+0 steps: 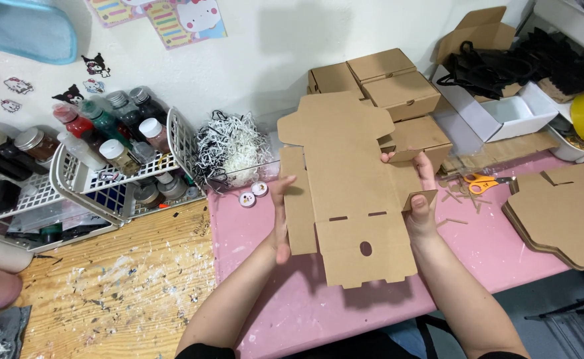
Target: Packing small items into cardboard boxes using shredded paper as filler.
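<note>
The person holds a flat cardboard box blank (348, 193) up over the pink table (292, 312), its long body running away from them toward the wall. The left hand (280, 219) lies open and flat against the blank's left side panel, fingers straight, palm pressed to the edge. The right hand (421, 199) grips the right side, thumb and fingers pinching a small flap that is bent up from the sheet. The near edge of the blank, with its oval hole and two slots, hangs just above the table's front part.

Behind the blank, touching the wall, stands a stack of folded cardboard boxes (385, 90). To the right, orange-handled scissors (481, 181) lie among cardboard scraps, and a pile of flat blanks (564, 213) juts over the table's right end. To the left sit a heap of shredded paper (229, 149), two small round tins (252, 194), and a white wire basket (92, 179) full of paint bottles. Open pink surface shows below the hands and between the forearms.
</note>
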